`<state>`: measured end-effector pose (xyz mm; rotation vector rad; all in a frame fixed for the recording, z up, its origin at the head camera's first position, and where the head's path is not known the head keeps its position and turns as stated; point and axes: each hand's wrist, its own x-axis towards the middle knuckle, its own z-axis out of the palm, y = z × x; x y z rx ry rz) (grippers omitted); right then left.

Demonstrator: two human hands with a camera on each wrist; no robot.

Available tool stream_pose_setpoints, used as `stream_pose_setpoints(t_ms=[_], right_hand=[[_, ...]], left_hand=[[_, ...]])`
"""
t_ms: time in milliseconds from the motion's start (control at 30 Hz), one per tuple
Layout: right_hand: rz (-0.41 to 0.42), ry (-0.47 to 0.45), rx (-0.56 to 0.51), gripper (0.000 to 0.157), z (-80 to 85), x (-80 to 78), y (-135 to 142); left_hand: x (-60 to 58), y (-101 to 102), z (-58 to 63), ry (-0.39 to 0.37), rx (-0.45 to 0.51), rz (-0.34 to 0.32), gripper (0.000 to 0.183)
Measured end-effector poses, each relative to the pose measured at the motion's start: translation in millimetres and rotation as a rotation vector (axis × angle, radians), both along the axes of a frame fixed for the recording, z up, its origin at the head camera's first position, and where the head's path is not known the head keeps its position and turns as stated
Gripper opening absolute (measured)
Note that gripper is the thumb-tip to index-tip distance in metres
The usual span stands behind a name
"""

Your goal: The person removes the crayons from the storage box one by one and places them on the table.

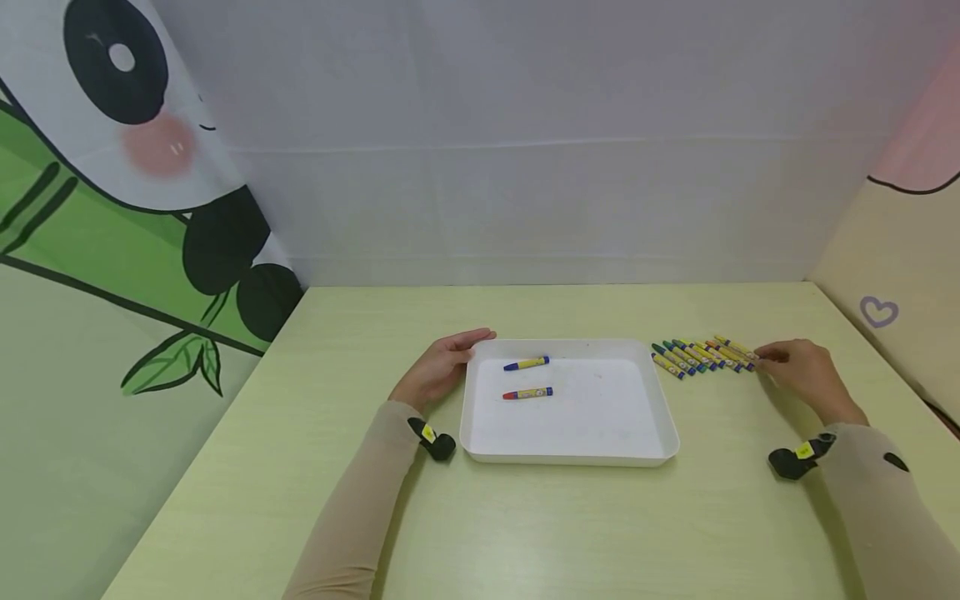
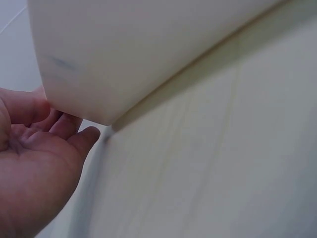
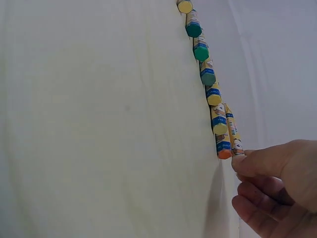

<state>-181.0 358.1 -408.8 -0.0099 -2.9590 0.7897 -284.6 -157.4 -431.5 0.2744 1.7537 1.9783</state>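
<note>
A shallow white tray [image 1: 577, 425] lies on the table with two crayons inside: a blue crayon [image 1: 527, 363] and, nearer me, a red crayon [image 1: 528, 393]. My left hand [image 1: 435, 371] holds the tray's far left corner, thumb and fingers about its rim, as the left hand [image 2: 42, 153] in its wrist view also shows. To the tray's right, several crayons [image 1: 688, 358] lie side by side in a slanted row. At the row's right end my right hand [image 1: 810, 375] pinches a crayon [image 3: 233, 130] by its near end; its colour tip is hidden.
The pale wooden table [image 1: 525, 533] ends at a grey-white backdrop [image 1: 555, 208]. Printed side panels stand left and right, the left one bearing a cartoon panda [image 1: 142, 100]. A black wrist camera [image 1: 795, 461] sits on the right sleeve, another [image 1: 438, 446] on the left.
</note>
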Motion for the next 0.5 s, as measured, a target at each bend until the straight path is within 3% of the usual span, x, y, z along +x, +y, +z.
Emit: stream_pose_setpoints(t_ms=[500], right_hand=[[0.009, -0.068, 0.000, 0.034, 1.0, 3.3, 3.8]], left_hand=[[-1.0, 0.5, -1.6, -0.001, -0.016, 0.012, 0.047]])
